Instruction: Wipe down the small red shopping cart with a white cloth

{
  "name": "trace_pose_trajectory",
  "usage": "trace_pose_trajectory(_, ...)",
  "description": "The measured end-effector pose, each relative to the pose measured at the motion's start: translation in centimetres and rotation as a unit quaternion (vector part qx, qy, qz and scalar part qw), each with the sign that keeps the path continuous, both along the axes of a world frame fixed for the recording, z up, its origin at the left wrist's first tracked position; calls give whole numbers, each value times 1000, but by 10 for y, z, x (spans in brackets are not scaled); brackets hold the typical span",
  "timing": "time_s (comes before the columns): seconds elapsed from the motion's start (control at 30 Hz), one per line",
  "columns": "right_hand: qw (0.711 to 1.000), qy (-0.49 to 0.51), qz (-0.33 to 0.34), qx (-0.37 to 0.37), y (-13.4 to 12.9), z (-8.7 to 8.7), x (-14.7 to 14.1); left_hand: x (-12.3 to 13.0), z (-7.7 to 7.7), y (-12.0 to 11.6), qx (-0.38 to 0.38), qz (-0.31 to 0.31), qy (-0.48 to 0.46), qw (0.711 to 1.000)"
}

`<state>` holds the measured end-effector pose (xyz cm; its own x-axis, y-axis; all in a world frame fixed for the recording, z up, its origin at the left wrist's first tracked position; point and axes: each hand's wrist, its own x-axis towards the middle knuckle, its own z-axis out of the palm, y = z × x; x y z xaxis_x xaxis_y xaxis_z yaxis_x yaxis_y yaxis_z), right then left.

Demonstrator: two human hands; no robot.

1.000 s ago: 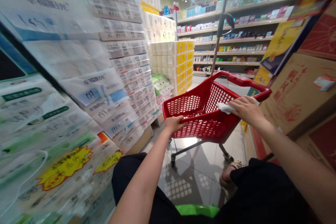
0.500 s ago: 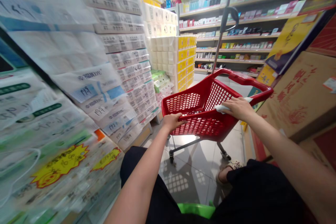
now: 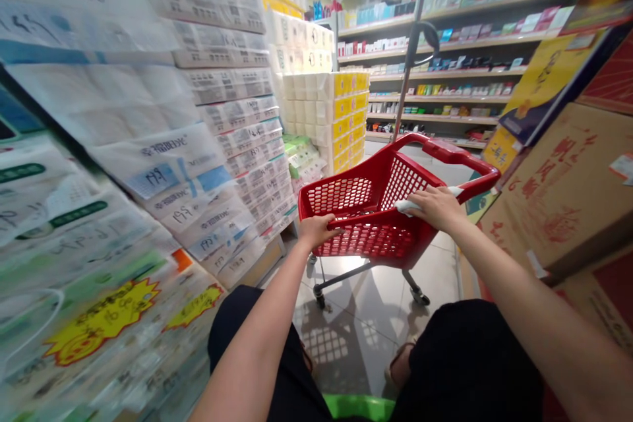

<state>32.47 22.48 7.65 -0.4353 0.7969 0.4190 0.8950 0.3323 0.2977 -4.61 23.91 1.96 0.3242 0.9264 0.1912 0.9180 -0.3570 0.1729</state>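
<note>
A red shopping cart (image 3: 366,241) with a perforated basket stands on the tiled floor, its side towards me. My left hand (image 3: 316,231) grips the basket's rim near its left end, thumb over the edge. Under my right hand (image 3: 435,204) is a white cloth (image 3: 406,206), pressed against the rim near the handle end; the fingers are bent over cloth and rim. The red handle (image 3: 455,153) rises behind my right hand. Nothing shows inside the part of the basket that I can see.
Stacked tissue packs (image 3: 163,165) line the left side. Cardboard boxes (image 3: 568,191) stand at the right. A metal pole (image 3: 408,66) rises behind the cart, before stocked shelves (image 3: 445,99). Something green (image 3: 359,407) lies between my legs.
The cart and both hands have shifted slightly left in view, and my legs have changed position. Both hands keep their places on the rim.
</note>
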Motion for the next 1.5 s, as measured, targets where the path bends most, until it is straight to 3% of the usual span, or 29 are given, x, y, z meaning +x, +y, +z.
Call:
trace_pose_trajectory(0.6, 999, -16, -1, 28, -6, -2, 0, 10, 0, -2, 7, 20, 14, 1000)
trace_pose_trajectory(1.03, 998, 44, -46, 16, -6, -22, -64, 1, 0, -2, 13, -80, -24, 996)
trace_pose_trajectory(1.33, 997, 74, 18, 0, -17, -51, -179, -6, -1, -9, 11, -76, -15, 997)
trace_pose_trajectory(1.4, 997, 61, 38, -9, -19, -50, -182, -7, -2, -11, 13, -81, -21, 996)
trace_pose_trajectory(1.5, 998, 19, 57, -25, -22, -41, -149, -8, -5, -12, 16, -104, -25, 994)
